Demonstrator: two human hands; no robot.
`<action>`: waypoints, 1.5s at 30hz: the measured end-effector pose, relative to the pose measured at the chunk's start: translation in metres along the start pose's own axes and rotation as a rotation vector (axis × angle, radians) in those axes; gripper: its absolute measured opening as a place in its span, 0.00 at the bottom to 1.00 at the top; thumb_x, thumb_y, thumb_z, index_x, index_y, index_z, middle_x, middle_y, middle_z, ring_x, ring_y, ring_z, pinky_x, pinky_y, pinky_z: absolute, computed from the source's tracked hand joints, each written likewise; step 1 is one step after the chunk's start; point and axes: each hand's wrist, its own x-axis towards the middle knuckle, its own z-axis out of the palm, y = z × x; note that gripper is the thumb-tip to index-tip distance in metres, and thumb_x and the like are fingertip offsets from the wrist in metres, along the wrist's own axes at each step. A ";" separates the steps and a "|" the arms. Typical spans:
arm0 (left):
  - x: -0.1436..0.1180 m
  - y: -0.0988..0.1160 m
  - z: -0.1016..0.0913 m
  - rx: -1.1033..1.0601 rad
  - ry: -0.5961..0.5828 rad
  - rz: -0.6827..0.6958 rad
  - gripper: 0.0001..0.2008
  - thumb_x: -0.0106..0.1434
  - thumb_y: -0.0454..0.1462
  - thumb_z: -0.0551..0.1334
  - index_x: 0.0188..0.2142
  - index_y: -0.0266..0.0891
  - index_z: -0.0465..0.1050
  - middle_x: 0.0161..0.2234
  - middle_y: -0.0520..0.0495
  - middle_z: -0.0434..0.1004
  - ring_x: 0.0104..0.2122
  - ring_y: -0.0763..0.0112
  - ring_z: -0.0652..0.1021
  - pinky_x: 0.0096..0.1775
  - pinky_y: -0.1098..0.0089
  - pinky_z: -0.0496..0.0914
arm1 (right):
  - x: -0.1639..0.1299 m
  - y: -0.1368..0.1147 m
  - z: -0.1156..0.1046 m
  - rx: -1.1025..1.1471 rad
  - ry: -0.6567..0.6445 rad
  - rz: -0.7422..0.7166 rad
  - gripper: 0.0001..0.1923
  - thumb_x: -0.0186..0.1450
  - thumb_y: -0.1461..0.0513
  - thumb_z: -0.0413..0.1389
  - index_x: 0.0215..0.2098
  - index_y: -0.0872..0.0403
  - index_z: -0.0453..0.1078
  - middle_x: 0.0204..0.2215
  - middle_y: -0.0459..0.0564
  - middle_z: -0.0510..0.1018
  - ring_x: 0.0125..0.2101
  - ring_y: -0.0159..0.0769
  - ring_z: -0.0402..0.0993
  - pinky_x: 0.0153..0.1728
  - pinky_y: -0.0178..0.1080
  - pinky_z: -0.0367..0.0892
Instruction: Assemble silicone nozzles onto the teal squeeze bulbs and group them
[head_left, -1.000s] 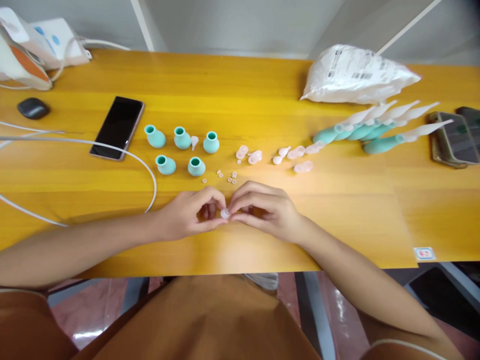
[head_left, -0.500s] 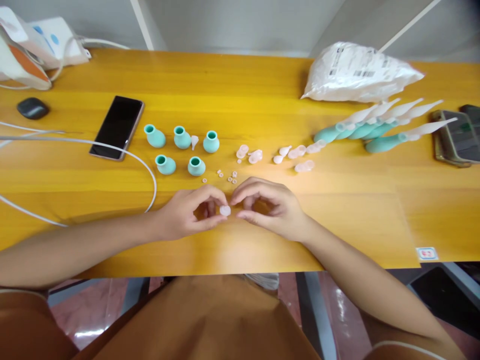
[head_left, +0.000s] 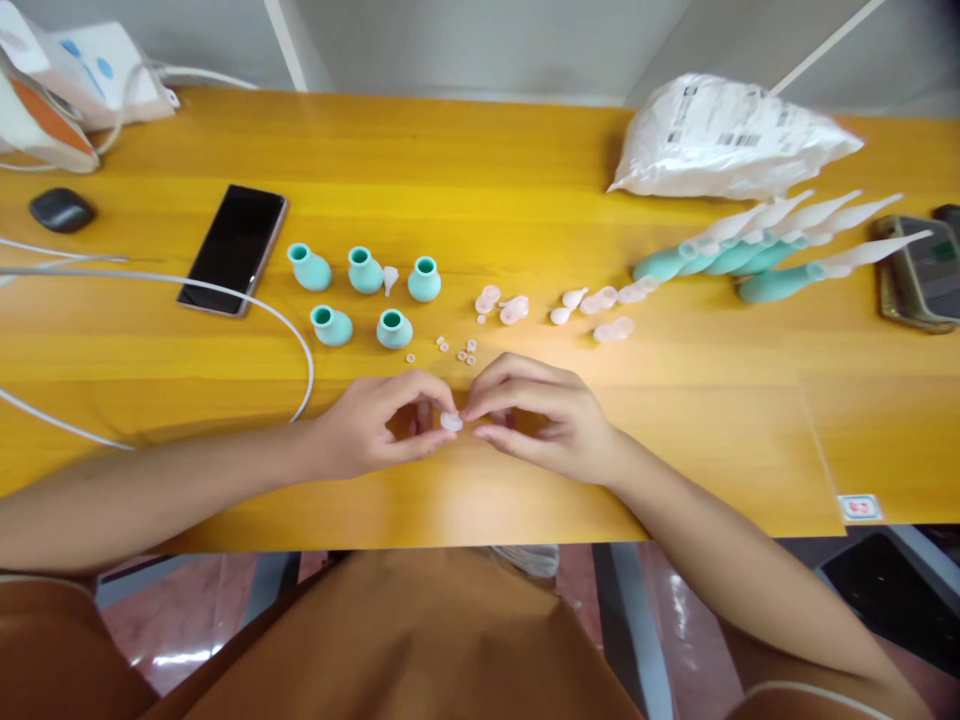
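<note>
My left hand (head_left: 390, 425) pinches a small translucent white round piece (head_left: 451, 422) between thumb and forefinger, low over the front of the table. My right hand (head_left: 547, 415) is just to its right, fingers curved and tips brought nearly together at the piece's edge; whatever they grip is too small to make out. Beyond my hands lie several tiny pale pink rings (head_left: 462, 356). Teal bulb-shaped bottles (head_left: 365, 272) with open necks sit behind my left hand, a small white funnel-shaped piece (head_left: 390, 279) among them. Pale pink translucent cups (head_left: 514, 310) lie behind my right hand.
Teal bulbs with long white nozzles (head_left: 776, 285) lie at the right, before a white plastic package (head_left: 735, 140). A dark phone (head_left: 236, 250), a black mouse (head_left: 61, 210) and a white cable (head_left: 292, 330) are at the left. A clear-cased device (head_left: 919, 275) rests far right.
My right fingertips have lowered slightly and come in against the round piece, which now looks a little tilted or flattened. My left hand keeps its hold. The view has shifted slightly.
</note>
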 end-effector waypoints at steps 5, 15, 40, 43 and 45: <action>-0.001 0.000 0.000 0.037 0.003 0.065 0.08 0.76 0.38 0.72 0.50 0.43 0.76 0.38 0.52 0.89 0.32 0.74 0.87 0.34 0.77 0.77 | -0.002 0.000 -0.001 -0.020 -0.024 -0.041 0.08 0.76 0.64 0.68 0.53 0.52 0.82 0.45 0.52 0.82 0.40 0.33 0.83 0.36 0.35 0.81; -0.003 -0.003 0.003 -0.066 0.015 -0.007 0.11 0.75 0.39 0.71 0.52 0.43 0.74 0.34 0.54 0.83 0.30 0.75 0.84 0.34 0.75 0.78 | -0.001 -0.003 -0.001 -0.067 0.050 -0.057 0.10 0.75 0.66 0.68 0.53 0.52 0.81 0.42 0.50 0.83 0.35 0.31 0.80 0.30 0.32 0.77; 0.001 0.002 -0.003 0.067 -0.154 0.097 0.05 0.75 0.34 0.68 0.49 0.42 0.77 0.37 0.52 0.86 0.31 0.76 0.83 0.36 0.76 0.76 | 0.012 -0.008 -0.040 -0.202 0.935 -0.086 0.18 0.79 0.58 0.53 0.29 0.46 0.70 0.24 0.44 0.60 0.17 0.32 0.53 0.18 0.40 0.51; 0.001 0.003 -0.003 0.070 -0.145 0.091 0.06 0.75 0.35 0.68 0.49 0.42 0.77 0.35 0.52 0.86 0.30 0.76 0.83 0.35 0.77 0.75 | 0.015 -0.009 -0.055 -0.223 0.985 -0.170 0.17 0.76 0.60 0.56 0.27 0.47 0.70 0.25 0.43 0.58 0.16 0.30 0.50 0.19 0.39 0.49; 0.001 0.004 -0.003 0.077 -0.154 0.096 0.04 0.75 0.34 0.68 0.49 0.42 0.77 0.36 0.52 0.86 0.31 0.76 0.83 0.36 0.77 0.75 | 0.013 -0.006 -0.066 -0.264 1.015 -0.190 0.16 0.76 0.58 0.57 0.28 0.48 0.71 0.25 0.43 0.60 0.17 0.29 0.50 0.20 0.38 0.50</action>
